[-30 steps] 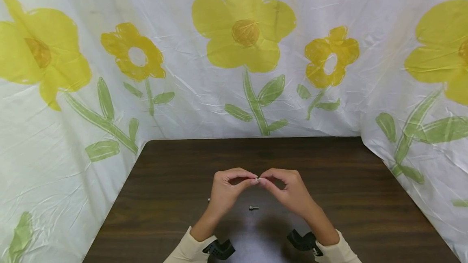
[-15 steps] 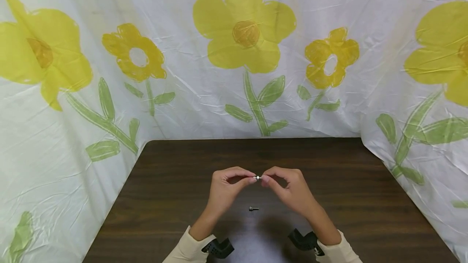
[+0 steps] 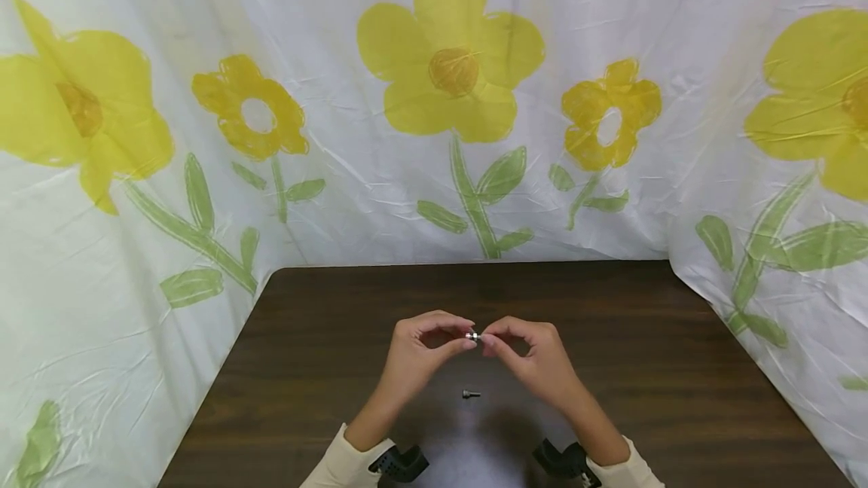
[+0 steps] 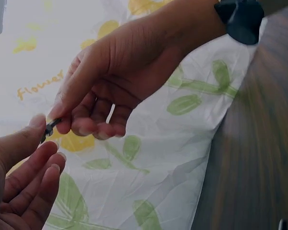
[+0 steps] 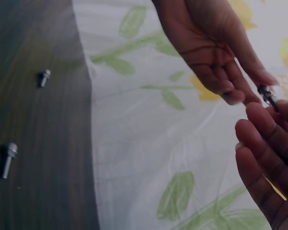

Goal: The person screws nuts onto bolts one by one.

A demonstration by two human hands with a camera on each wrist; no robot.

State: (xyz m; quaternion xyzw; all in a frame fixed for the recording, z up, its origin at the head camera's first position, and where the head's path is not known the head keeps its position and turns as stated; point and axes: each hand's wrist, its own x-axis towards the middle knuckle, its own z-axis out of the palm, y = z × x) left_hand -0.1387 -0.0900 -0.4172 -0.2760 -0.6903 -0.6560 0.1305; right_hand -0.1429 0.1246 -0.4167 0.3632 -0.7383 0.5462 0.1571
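Above the middle of the table, a small shiny metal bolt (image 3: pixel 472 336) lies sideways between the fingertips of both hands. My left hand (image 3: pixel 420 356) has its thumb and index finger about the head end. The opposite end is pinched by the right hand (image 3: pixel 539 356), thumb against index finger. A wider bright ring shows partway along the bolt (image 5: pixel 268 93) in the right wrist view; whether it is a nut I cannot tell. Fingertips cover part of the bolt (image 4: pixel 49 129) in the left wrist view. The other fingers of both hands curl loosely.
A second bolt (image 3: pixel 471 394) lies on the dark wooden table (image 3: pixel 305 398), nearer the person than the hands. In the right wrist view two loose bolts show, one nearer (image 5: pixel 9 160) and one farther (image 5: pixel 44 78). A white flower-painted cloth (image 3: pixel 325 209) hangs around the table's edges.
The bolt has come further into sight between the fingertips, its head end now showing at the left hand. The left fingertips have parted slightly. The head view has tilted up a little.
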